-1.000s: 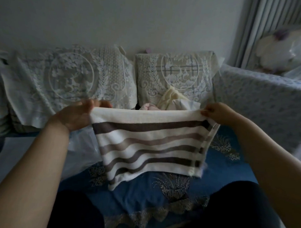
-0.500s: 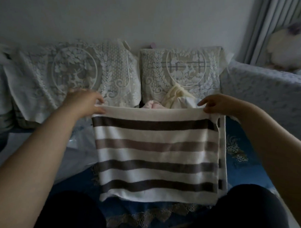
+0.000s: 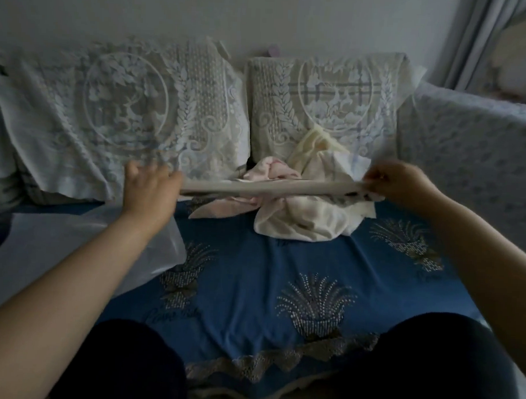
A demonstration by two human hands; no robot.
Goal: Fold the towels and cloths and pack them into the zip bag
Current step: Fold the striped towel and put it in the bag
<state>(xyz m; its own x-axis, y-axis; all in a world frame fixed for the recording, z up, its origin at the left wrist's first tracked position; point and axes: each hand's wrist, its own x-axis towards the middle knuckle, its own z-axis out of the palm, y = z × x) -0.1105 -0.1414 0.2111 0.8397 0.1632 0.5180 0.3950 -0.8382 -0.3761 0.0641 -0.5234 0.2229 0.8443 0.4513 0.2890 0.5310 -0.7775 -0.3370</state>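
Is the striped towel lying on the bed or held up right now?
Held up: the striped towel stretches edge-on between left hand and right hand, above the bed.

— You're looking at a plain pale wall [image 3: 232, 16] straight ahead, dim light all over, nothing bright anywhere.

— And under it?

— You've got a sofa: two back cushions draped in white lace, the left lace cushion [image 3: 124, 111] and the right lace cushion [image 3: 327, 103], each showing a round floral medallion. The seat wears a blue cover [image 3: 253, 264] with beaded, fan-shaped motifs and a lace trim [image 3: 280, 361] along its front edge.

— Your right side?

— The armrest [image 3: 472, 147] sits there under a pale patterned cloth. Past it, in the top corner, you see a grey pleated curtain [image 3: 476, 36], with something pale and blurred just beside it, too soft to name.
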